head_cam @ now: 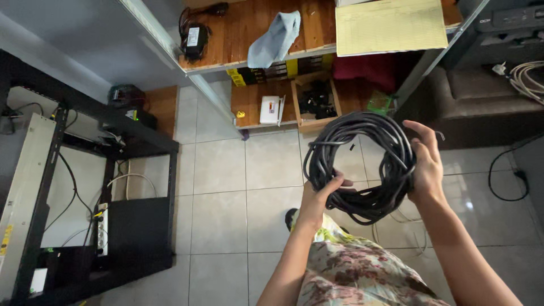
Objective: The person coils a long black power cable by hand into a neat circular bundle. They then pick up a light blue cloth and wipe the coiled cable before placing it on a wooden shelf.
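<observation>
From the head view, we see a coil of black cable [362, 167] held up in the air over the tiled floor [221, 170], in front of the person's chest. The left hand [320, 195] has its grip closed around the lower left part of the loops, thumb over the top of the strands. The right hand [425, 167] grips the right side of the coil, fingers wrapped behind it and the palm pressed to the outside.

The loops are loose and not tied, as far as we can tell. We judge that a slackened grip on either side could let some turns slide off and spill down to the floor, and the coil would then tangle. One free end [437, 135] pokes out above the right hand; it could catch on something as the coil moves. A few turns near the top stand apart from the bundle and look likeliest to slip.

Below the coil a thin pale wire [411, 224] lies on the tiles near the person's feet, and we think dropped loops could snag in it. A wooden shelf [249, 25] with a blue cloth [276, 37] and a yellow sheet [390, 25] stands just ahead, and a black rack [136, 226] sits to the left, well apart from the coil.
</observation>
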